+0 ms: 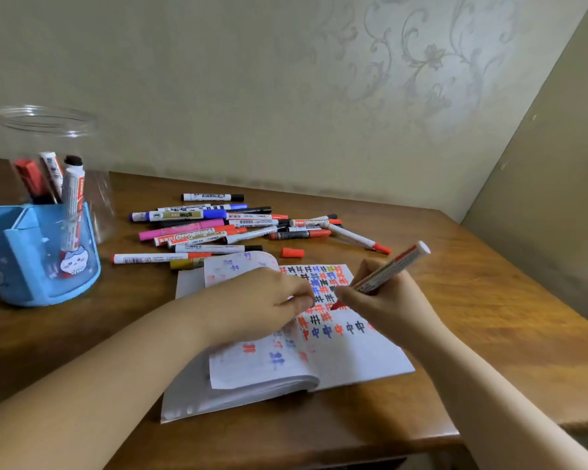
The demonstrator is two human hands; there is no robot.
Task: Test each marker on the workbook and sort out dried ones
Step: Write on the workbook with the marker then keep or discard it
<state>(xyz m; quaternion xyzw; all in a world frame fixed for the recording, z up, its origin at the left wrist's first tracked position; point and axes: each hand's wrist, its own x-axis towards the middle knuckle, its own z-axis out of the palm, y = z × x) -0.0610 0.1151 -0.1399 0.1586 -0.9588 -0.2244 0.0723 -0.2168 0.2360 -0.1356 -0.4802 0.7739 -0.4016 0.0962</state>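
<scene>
An open workbook lies on the wooden table, its right page covered with red, blue and black marks. My right hand grips an uncapped red marker, its red tip down on the page. My left hand rests on the workbook's left page and holds it flat. A loose red cap lies just beyond the workbook. A pile of several markers is spread on the table behind it.
A blue pen holder stands at the left, with a clear plastic jar holding a few markers behind it. The wall runs close behind the table. The table's front edge is near me.
</scene>
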